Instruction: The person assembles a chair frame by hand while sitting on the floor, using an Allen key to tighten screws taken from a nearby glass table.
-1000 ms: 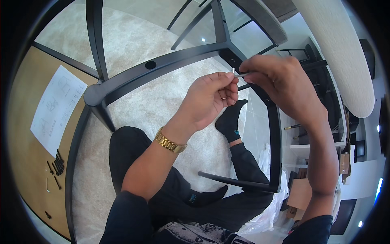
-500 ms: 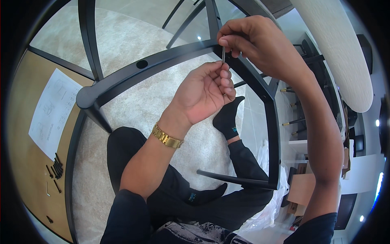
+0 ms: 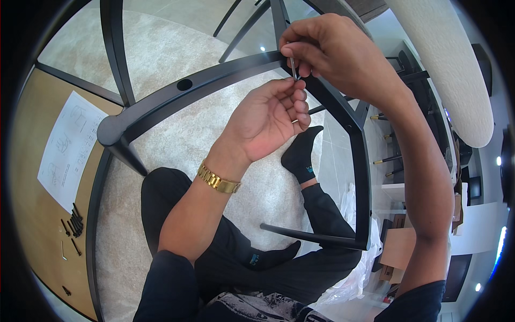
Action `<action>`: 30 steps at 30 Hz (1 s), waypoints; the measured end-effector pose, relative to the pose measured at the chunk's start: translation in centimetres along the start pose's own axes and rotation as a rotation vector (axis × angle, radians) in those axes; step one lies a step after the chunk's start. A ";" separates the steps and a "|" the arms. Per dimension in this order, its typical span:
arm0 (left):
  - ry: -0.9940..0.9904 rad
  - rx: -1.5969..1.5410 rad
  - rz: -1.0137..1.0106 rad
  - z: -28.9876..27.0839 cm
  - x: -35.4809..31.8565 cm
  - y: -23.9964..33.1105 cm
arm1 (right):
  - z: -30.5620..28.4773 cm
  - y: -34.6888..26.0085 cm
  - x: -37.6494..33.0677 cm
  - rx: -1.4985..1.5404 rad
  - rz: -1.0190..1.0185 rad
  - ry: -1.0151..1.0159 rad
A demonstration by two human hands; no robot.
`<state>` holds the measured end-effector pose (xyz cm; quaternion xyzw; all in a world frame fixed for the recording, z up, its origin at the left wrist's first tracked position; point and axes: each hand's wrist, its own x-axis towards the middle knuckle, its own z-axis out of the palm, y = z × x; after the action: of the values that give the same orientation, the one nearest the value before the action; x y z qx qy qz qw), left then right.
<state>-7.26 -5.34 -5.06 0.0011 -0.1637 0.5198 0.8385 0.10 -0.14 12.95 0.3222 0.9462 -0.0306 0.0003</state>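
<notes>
My right hand (image 3: pixel 335 56) pinches a thin silver Allen key (image 3: pixel 293 68) between thumb and fingertips, beside the corner of a black furniture frame (image 3: pixel 230 68). Just below, my left hand (image 3: pixel 271 115) is turned palm up, with its thumb and fingertips pressed together at the key's lower end. The tip of the key and whatever it meets are hidden by the fingers. A dark round hole (image 3: pixel 184 85) shows in the curved rail to the left of my hands.
On the wooden panel (image 3: pixel 32 204) at left lie an instruction sheet (image 3: pixel 67 145), several black bolts (image 3: pixel 76 222) and a second, bent silver Allen key (image 3: pixel 63 250). My legs are under the frame on a pale rug (image 3: pixel 230 209). Clear plastic wrap (image 3: pixel 348 273) and a cardboard box (image 3: pixel 398 248) are at right.
My right hand has shifted slightly left, tilting the top of the Allen key leftward. The left hand has stayed nearly in place, and the frame has moved a little left.
</notes>
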 end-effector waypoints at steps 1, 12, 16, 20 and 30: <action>0.003 0.007 0.006 0.0 -0.1 0.0 | 0.0 -0.1 0.1 -0.009 0.000 -0.003; 0.023 0.225 0.107 -0.6 -0.2 -0.1 | -0.2 0.1 0.3 -0.090 -0.100 0.011; 0.146 0.545 0.305 -0.2 -0.5 -0.5 | -0.2 -0.3 0.4 -0.146 -0.144 0.034; 0.274 0.843 0.462 0.6 -0.4 -1.3 | -0.3 -0.7 0.1 -0.207 -0.103 0.009; 0.330 1.454 0.898 0.0 0.1 -1.8 | -3.7 -5.2 -0.1 -0.162 -0.027 -0.199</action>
<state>-5.62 -6.09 -4.69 0.3964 0.3475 0.7705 0.3584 -2.94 -4.14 16.92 0.3039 0.9451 0.0142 0.1196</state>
